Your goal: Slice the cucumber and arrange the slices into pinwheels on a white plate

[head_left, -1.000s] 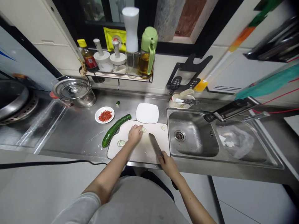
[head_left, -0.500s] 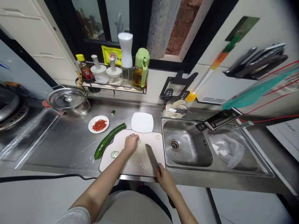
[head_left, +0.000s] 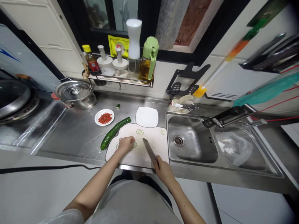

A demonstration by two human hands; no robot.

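Observation:
My left hand is over the left part of the white cutting board, fingers curled together at the edge of a thin cucumber slice. Part of another slice peeks out from behind it. Two overlapping slices lie near the board's top edge, and a single slice sits in its upper right corner. My right hand grips a kitchen knife by the handle, blade slanting up and left over the board. A long cucumber rests along the board's left edge.
Behind the board is a white square plate; to the left stand a plate of red bits, a cucumber end and a lidded steel pot. On the right is the sink. Seasoning jars and an oil bottle line the rack.
My left hand has moved down and left across the board, uncovering two overlapping slices near the top edge. The knife stays in my right hand. The camera view has shifted slightly.

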